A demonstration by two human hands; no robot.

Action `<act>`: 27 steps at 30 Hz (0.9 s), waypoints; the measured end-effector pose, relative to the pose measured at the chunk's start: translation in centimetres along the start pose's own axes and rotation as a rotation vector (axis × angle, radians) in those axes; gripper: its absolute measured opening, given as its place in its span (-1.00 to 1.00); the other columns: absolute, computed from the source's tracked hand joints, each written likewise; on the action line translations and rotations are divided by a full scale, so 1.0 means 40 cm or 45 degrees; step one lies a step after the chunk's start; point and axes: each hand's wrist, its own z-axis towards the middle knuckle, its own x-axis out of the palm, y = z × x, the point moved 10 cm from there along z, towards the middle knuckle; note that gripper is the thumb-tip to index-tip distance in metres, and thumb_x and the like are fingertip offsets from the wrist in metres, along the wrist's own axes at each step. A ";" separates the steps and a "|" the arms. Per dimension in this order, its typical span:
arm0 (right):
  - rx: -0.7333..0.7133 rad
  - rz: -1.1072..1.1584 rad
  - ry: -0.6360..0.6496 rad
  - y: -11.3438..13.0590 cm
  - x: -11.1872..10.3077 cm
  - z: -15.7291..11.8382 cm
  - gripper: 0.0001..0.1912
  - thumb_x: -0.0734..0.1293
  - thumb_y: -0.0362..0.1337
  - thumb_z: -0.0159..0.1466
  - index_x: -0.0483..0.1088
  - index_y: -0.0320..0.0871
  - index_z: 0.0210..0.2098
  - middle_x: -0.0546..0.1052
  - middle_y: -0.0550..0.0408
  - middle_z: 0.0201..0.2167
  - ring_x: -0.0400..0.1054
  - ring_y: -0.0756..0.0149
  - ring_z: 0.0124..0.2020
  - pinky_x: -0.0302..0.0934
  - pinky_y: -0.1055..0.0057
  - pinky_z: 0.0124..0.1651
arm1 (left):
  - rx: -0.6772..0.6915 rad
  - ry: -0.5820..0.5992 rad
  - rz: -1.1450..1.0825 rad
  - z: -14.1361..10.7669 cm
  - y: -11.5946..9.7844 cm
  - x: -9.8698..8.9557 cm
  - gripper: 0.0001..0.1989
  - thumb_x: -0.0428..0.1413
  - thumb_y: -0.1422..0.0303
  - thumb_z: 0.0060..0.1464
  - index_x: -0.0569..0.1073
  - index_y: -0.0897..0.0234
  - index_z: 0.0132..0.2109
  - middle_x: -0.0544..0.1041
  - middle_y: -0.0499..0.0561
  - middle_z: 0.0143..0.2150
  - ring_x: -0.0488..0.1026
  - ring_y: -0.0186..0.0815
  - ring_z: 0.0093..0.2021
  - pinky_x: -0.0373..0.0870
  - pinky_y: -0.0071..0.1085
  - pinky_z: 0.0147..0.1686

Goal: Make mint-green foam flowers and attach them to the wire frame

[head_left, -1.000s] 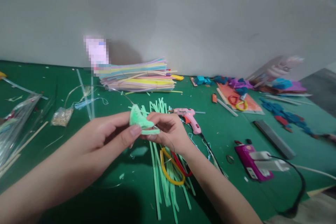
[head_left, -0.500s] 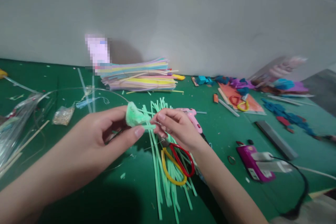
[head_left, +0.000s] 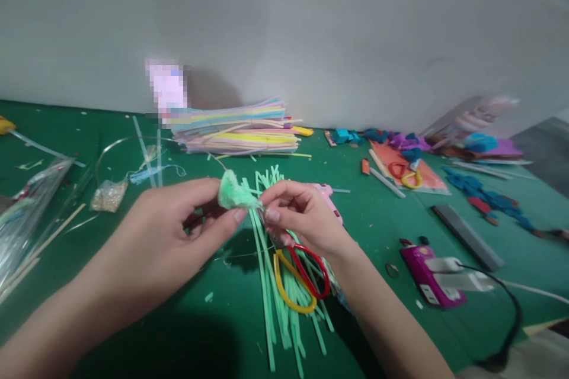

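Note:
Between thumb and fingers, my left hand [head_left: 191, 225] holds a small fuzzy mint-green piece [head_left: 235, 192], with a thin wire rising from its top and curving left. My right hand [head_left: 297, 213] pinches the narrow right end of the same piece. Below the hands, a bundle of mint-green strips [head_left: 267, 290] lies spread on the green table. Scissors with one red and one yellow handle [head_left: 296, 281] rest on the strips, their blades partly hidden by my right hand.
Behind the hands lies a stack of pastel strips [head_left: 235, 130]. A pink glue gun [head_left: 328, 192] is partly hidden behind my right hand. A purple power strip [head_left: 429, 278] sits right, a bag of beads [head_left: 109, 195] left, and a grey bar [head_left: 466, 237] farther right.
The green piece has shifted slightly right and turned in my fingers. My right hand has turned and closed on its narrow end, and the wire loop at left has changed shape.

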 end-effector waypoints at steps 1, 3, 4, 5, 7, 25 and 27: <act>-0.019 0.000 -0.001 0.002 0.000 0.001 -0.79 0.52 -0.19 0.16 0.51 -0.10 -0.26 0.52 0.26 -0.54 0.26 0.59 -0.70 0.11 0.65 -0.69 | 0.008 0.013 0.027 0.000 -0.004 0.002 -0.64 0.10 0.17 0.21 0.33 0.24 -0.50 0.26 -0.18 -0.59 0.15 -0.43 -0.58 0.05 -0.50 -0.62; -0.048 -0.010 -0.011 0.005 0.000 0.003 -0.81 0.51 -0.19 0.17 0.52 -0.10 -0.28 0.50 0.26 -0.56 0.25 0.59 -0.72 0.07 0.64 -0.72 | 0.032 0.031 0.049 0.000 -0.013 0.003 -0.60 0.09 0.18 0.23 0.27 0.24 -0.53 0.20 -0.19 -0.61 0.09 -0.45 -0.60 0.01 -0.51 -0.64; -0.056 -0.014 -0.019 0.006 0.000 0.003 -0.82 0.51 -0.18 0.17 0.52 -0.10 -0.28 0.49 0.26 -0.56 0.23 0.59 -0.73 0.05 0.63 -0.73 | 0.045 0.032 0.037 0.000 -0.017 0.002 -0.59 0.09 0.19 0.22 0.26 0.24 -0.54 0.18 -0.20 -0.61 0.07 -0.46 -0.61 0.00 -0.51 -0.64; -0.061 -0.018 -0.025 0.007 0.001 0.003 -0.81 0.51 -0.17 0.17 0.51 -0.10 -0.29 0.49 0.27 -0.56 0.22 0.59 -0.74 0.04 0.63 -0.74 | 0.051 0.031 0.025 0.000 -0.021 0.001 -0.60 0.09 0.20 0.22 0.26 0.25 -0.54 0.17 -0.20 -0.61 0.05 -0.47 -0.61 -0.01 -0.51 -0.65; -0.068 -0.017 -0.030 0.009 0.002 0.003 -0.82 0.50 -0.17 0.18 0.50 -0.09 -0.29 0.46 0.29 -0.58 0.20 0.60 -0.75 0.03 0.63 -0.76 | 0.052 0.042 -0.008 0.000 -0.024 0.003 -0.61 0.10 0.21 0.21 0.29 0.25 -0.54 0.15 -0.20 -0.61 0.04 -0.47 -0.61 -0.03 -0.53 -0.65; -0.040 0.064 0.100 0.012 0.030 0.002 -0.92 0.44 -0.31 0.25 0.46 -0.15 -0.35 0.38 0.32 -0.68 0.23 0.59 -0.72 0.09 0.68 -0.68 | 0.169 0.186 -0.184 -0.004 -0.037 0.042 -0.65 0.05 0.25 0.29 0.40 0.23 -0.48 0.18 -0.21 -0.59 0.09 -0.50 -0.63 0.02 -0.64 -0.72; -0.045 0.080 0.116 0.009 0.032 0.003 -0.93 0.43 -0.33 0.26 0.46 -0.16 -0.35 0.37 0.32 -0.68 0.22 0.59 -0.72 0.09 0.67 -0.67 | 0.146 0.215 -0.202 -0.005 -0.032 0.049 -0.66 0.04 0.25 0.29 0.41 0.23 -0.46 0.19 -0.20 -0.58 0.10 -0.50 -0.61 0.04 -0.64 -0.71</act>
